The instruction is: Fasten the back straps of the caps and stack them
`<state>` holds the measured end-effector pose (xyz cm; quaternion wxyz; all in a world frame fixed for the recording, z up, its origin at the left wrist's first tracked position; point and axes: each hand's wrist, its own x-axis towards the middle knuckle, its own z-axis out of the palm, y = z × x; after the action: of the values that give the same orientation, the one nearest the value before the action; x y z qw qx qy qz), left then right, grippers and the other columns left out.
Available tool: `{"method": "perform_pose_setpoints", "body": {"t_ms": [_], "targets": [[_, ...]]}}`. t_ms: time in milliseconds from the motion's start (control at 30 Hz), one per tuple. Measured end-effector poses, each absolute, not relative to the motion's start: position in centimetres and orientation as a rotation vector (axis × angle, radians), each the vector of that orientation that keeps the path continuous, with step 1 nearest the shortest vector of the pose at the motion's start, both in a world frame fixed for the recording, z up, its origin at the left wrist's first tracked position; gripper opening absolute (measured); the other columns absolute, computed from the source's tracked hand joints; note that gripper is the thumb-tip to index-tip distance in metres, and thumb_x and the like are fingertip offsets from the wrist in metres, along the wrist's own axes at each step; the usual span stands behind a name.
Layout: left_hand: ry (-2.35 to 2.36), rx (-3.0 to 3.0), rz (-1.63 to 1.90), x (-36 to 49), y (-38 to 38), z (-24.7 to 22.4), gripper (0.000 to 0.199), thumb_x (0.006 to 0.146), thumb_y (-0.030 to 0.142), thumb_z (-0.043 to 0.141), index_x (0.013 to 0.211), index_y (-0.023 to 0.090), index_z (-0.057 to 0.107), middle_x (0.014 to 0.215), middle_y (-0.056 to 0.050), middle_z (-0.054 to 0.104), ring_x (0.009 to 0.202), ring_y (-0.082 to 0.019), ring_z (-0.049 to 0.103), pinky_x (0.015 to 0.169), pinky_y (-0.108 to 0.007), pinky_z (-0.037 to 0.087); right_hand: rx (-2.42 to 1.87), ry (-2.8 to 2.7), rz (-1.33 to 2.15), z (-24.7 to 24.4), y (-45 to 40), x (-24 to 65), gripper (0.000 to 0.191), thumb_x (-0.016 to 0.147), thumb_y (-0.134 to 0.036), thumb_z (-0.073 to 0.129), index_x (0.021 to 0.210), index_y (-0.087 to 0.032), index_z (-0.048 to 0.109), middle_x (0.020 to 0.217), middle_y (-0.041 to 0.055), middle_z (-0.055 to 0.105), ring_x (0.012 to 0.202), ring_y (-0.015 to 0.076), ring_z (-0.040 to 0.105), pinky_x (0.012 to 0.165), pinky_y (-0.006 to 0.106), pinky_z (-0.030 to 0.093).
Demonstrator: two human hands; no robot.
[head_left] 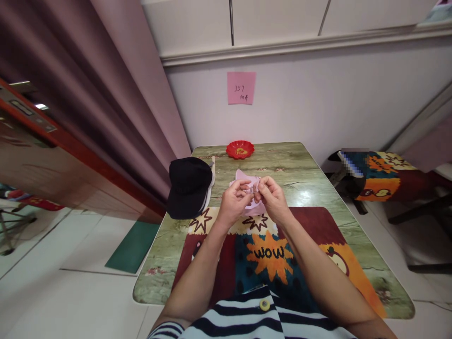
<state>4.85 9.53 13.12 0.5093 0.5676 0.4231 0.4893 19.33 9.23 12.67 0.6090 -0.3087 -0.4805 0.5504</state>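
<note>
Above the middle of the table, my left hand (pixel 235 200) and my right hand (pixel 271 195) work close together on a pink cap (pixel 243 175). Fingers of both hands pinch its strap, where a small metal buckle (pixel 252 190) shows between the fingertips. Much of the cap is hidden behind my hands, and I cannot make out the whole of its shape. To the left of my hands, a black cap (pixel 189 181) lies on top of a white cap (pixel 213 181), with only the white edge showing.
A red scalloped dish (pixel 240 149) stands at the table's back edge. A colourful patterned mat (pixel 270 254) covers the front of the green table (pixel 155 268). A pink note (pixel 241 88) sticks to the wall. A curtain (pixel 134 70) hangs at left; a stool with patterned cloth (pixel 379 176) is right.
</note>
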Motion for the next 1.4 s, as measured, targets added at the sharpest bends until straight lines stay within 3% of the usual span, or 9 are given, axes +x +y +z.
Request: {"method": "perform_pose_setpoints", "body": {"t_ms": [133,267,400,533,833,1133,1400], "targets": [[1.029,1.370,1.160,4.8,9.5,13.4,0.031,0.077,0.031,0.079,0.102,0.014,0.070,0.065,0.002,0.063,0.048,-0.009,0.056,0.048,-0.020,0.049,-0.751,-1.030,1.281,12.6,9.4,19.1,0.038,0.080,-0.056,0.074,0.091,-0.026,0.054,0.069,-0.0054,0.054,0.054,0.0111,0.049,0.055,0.026,0.045],[1.025,1.376,1.190,4.7,9.4,13.5,0.030,0.074,0.032,0.080,0.097,0.015,0.070,0.067,0.002,0.063,0.049,-0.009,0.057,0.044,-0.019,0.047,-0.811,-0.993,1.278,12.6,9.4,19.2,0.037,0.079,-0.055,0.075,0.082,-0.024,0.056,0.068,-0.0050,0.053,0.052,0.0094,0.047,0.052,0.024,0.044],[1.041,1.456,1.211,4.9,9.3,13.3,0.028,0.078,0.033,0.077,0.100,0.017,0.068,0.083,-0.002,0.068,0.061,-0.014,0.068,0.051,-0.024,0.058,-0.864,-0.964,1.289,12.9,9.2,19.6,0.034,0.077,-0.052,0.077,0.080,-0.023,0.059,0.070,-0.0037,0.058,0.055,0.0101,0.053,0.051,0.023,0.049],[1.049,1.564,1.222,5.1,9.1,13.1,0.021,0.084,0.026,0.070,0.102,0.018,0.066,0.085,-0.003,0.068,0.068,-0.016,0.072,0.065,-0.029,0.062,-0.908,-1.005,1.238,13.4,9.1,19.9,0.032,0.077,-0.049,0.078,0.076,-0.022,0.060,0.071,-0.0029,0.061,0.058,0.0108,0.058,0.054,0.023,0.053],[1.133,1.832,1.241,5.2,9.1,13.3,0.013,0.085,0.019,0.066,0.098,0.019,0.069,0.097,-0.006,0.066,0.070,-0.014,0.065,0.068,-0.027,0.055,-1.263,-1.328,0.857,14.0,8.8,20.7,0.021,0.084,-0.037,0.067,0.073,-0.022,0.057,0.060,-0.0008,0.066,0.055,0.0172,0.066,0.058,0.029,0.049],[1.198,2.117,1.244,5.4,9.1,13.4,0.013,0.090,0.014,0.060,0.100,0.019,0.067,0.092,-0.003,0.065,0.072,-0.013,0.061,0.070,-0.025,0.051,-1.339,-1.550,0.468,14.3,8.7,20.7,0.015,0.081,-0.028,0.060,0.069,-0.022,0.055,0.066,0.0003,0.063,0.057,0.0140,0.056,0.060,0.027,0.042],[1.219,2.223,1.240,5.4,9.4,13.0,0.016,0.089,0.009,0.059,0.100,0.018,0.065,0.092,-0.004,0.066,0.078,-0.015,0.063,0.073,-0.026,0.051,-1.291,-1.683,0.441,14.6,8.6,21.2,0.012,0.080,-0.025,0.061,0.070,-0.021,0.058,0.065,0.0000,0.062,0.058,0.0136,0.056,0.060,0.026,0.040]]}}
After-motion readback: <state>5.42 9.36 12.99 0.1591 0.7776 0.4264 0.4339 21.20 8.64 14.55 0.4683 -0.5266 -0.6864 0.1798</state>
